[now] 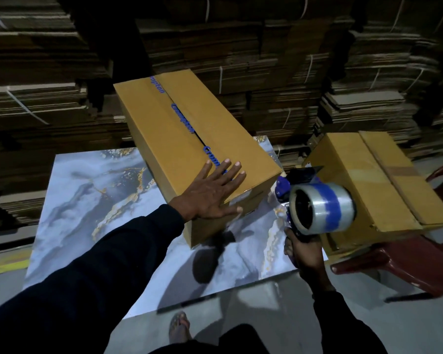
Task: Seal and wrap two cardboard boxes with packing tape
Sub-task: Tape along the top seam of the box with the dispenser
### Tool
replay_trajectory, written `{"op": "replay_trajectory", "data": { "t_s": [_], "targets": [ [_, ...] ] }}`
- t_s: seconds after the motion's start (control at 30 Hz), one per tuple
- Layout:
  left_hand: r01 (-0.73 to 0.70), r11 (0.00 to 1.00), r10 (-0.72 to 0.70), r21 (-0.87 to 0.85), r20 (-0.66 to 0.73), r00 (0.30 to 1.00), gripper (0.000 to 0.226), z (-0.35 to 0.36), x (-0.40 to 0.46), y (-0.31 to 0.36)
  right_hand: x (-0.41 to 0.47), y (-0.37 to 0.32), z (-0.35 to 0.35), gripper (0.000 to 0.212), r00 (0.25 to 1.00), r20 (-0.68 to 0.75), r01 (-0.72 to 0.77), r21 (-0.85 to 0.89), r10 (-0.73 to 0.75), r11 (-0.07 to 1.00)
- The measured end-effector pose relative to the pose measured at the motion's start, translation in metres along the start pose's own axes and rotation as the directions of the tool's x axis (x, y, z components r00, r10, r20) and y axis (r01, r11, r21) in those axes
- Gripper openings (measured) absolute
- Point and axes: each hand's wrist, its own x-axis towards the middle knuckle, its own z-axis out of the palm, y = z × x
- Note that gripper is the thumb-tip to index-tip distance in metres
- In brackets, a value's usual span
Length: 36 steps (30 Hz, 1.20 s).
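Observation:
A long brown cardboard box with blue lettering lies on the marble-patterned table. Its top flaps meet along a centre seam that gapes slightly. My left hand lies flat with spread fingers on the box's near end. My right hand grips the handle of a blue tape dispenser loaded with a clear tape roll. It hovers just right of the box's near corner. A second, smaller brown box sits to the right on a dark red plastic chair, with tape across its top.
Tall stacks of flattened cardboard, tied in bundles, fill the background and left side. My sandalled foot stands on the grey floor below the table's near edge. A yellow strip lies on the floor at left.

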Motion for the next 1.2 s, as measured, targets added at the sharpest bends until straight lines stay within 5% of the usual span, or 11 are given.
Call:
{"op": "replay_trajectory", "data": {
  "t_s": [0.43,0.5,0.8,1.0,1.2],
  "targets": [
    [0.079,0.997,-0.079,0.012,-0.014,0.997,0.079,-0.001,0.026,0.021,0.036,-0.079,0.049,0.043,0.959,0.282,-0.088,0.172,0.036,0.981],
    [0.094,0.995,-0.095,0.029,0.006,0.996,0.081,-0.001,0.024,0.024,0.047,-0.089,0.055,0.026,0.950,0.309,-0.112,0.186,0.050,0.976],
    [0.108,0.989,-0.123,0.100,0.164,0.979,0.120,-0.011,0.026,0.023,0.079,-0.117,0.080,0.038,0.911,0.406,-0.154,0.164,0.075,0.974],
    [0.136,0.989,-0.135,0.049,-0.030,0.990,0.080,0.004,0.023,0.030,0.082,-0.112,0.083,0.039,0.909,0.407,-0.185,0.196,0.092,0.963],
    [0.116,0.992,-0.122,0.058,0.109,0.987,0.088,-0.002,0.028,0.028,0.084,-0.118,0.080,0.042,0.895,0.427,-0.235,0.204,0.129,0.950]
  ]
}}
